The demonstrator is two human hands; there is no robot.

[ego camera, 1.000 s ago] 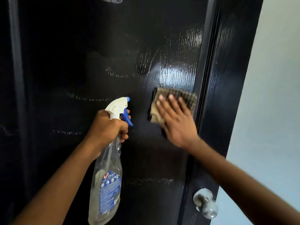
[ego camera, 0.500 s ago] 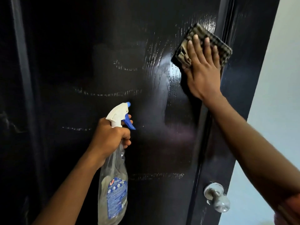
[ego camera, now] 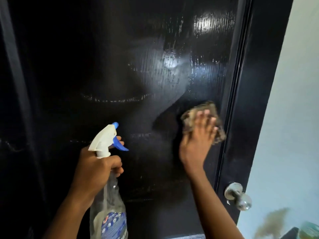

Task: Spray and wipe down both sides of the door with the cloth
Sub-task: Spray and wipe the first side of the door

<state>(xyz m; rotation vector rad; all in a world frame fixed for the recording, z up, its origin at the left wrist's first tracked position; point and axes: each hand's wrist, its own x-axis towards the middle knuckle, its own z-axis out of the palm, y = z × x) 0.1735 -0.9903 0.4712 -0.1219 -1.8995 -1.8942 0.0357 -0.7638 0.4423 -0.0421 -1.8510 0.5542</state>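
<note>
The spray bottle (ego camera: pixel 110 213) stands nearly upright in front of the black door (ego camera: pixel 103 66), its long axis running up and down and its blue-tipped nozzle aimed up and to the right at the panel. The left hand (ego camera: pixel 96 171) grips its neck, that forearm rising from the lower left. The right hand (ego camera: pixel 196 140), fingers straight and spread, presses the blurred checked cloth (ego camera: pixel 208 106) flat against the door near its right edge, above the metal knob (ego camera: pixel 238 195).

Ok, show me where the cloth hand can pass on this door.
Free: the door above the spray bottle, left of the cloth; also the gap between left hand and right hand. Tight: below the cloth, near the knob.
</note>
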